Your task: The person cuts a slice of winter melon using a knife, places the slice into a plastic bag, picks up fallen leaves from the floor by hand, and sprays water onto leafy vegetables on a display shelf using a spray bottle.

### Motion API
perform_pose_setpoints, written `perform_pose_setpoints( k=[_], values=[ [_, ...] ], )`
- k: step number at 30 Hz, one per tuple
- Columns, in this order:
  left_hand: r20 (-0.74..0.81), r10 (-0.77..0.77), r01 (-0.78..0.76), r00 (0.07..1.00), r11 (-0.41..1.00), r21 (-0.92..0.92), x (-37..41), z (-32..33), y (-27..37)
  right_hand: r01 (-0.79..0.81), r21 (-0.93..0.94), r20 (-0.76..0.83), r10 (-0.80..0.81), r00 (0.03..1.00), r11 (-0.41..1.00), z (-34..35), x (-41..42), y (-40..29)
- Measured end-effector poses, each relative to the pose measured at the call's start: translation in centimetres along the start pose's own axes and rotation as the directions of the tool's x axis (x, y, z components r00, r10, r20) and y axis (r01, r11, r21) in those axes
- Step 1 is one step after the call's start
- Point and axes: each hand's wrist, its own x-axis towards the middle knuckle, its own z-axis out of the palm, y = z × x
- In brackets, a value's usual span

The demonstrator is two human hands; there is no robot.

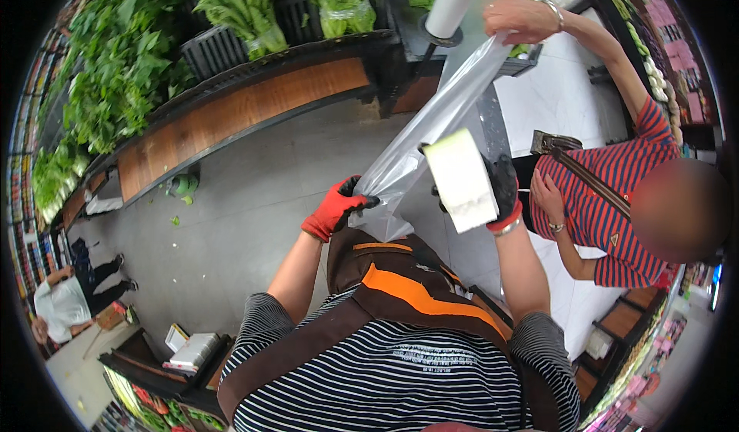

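My left hand (338, 210), in a red and black work glove, grips the lower end of a clear plastic bag (427, 120). The bag is drawn out slantwise up to the hand of another person (522, 19), who holds its upper end beside an upright plastic bag roll (453, 5). My right hand (503, 192), gloved the same way, holds a thick cut piece of pale vegetable (462, 179) with a green rind, perhaps winter melon. The piece is apart from my left hand and hides part of my right fingers.
Leafy greens (121, 57) and bunched stalks (346, 13) fill the wood-fronted display stand (242, 109) ahead. A person in a striped shirt (612, 201) stands close at the right. Green scraps (183, 185) lie on the floor. Another person (63, 305) is far left.
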Motion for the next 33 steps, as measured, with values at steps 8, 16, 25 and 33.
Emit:
perform_pose_setpoints(
  k=[8,16,25,33],
  values=[
    [-0.167,0.482,-0.362,0.860,0.808,0.465,-8.4,1.1,6.1,-0.176,-0.605,0.230,0.382,0.895,0.776,13.3,8.4,-1.3],
    [-0.244,0.638,-0.359,0.730,0.663,0.657,-12.1,4.5,11.2,-0.269,-0.876,0.032,0.605,0.796,0.400,17.1,11.5,-0.5],
    [-0.585,0.687,-0.715,0.431,0.655,0.242,-5.5,5.7,8.7,-0.207,-0.738,0.179,0.482,0.858,0.642,14.2,10.9,0.1],
    [-0.679,0.579,-0.731,0.452,0.677,0.090,-2.0,3.8,9.0,-0.243,-0.536,0.266,0.435,0.860,0.809,11.7,12.2,1.7]
  ],
)
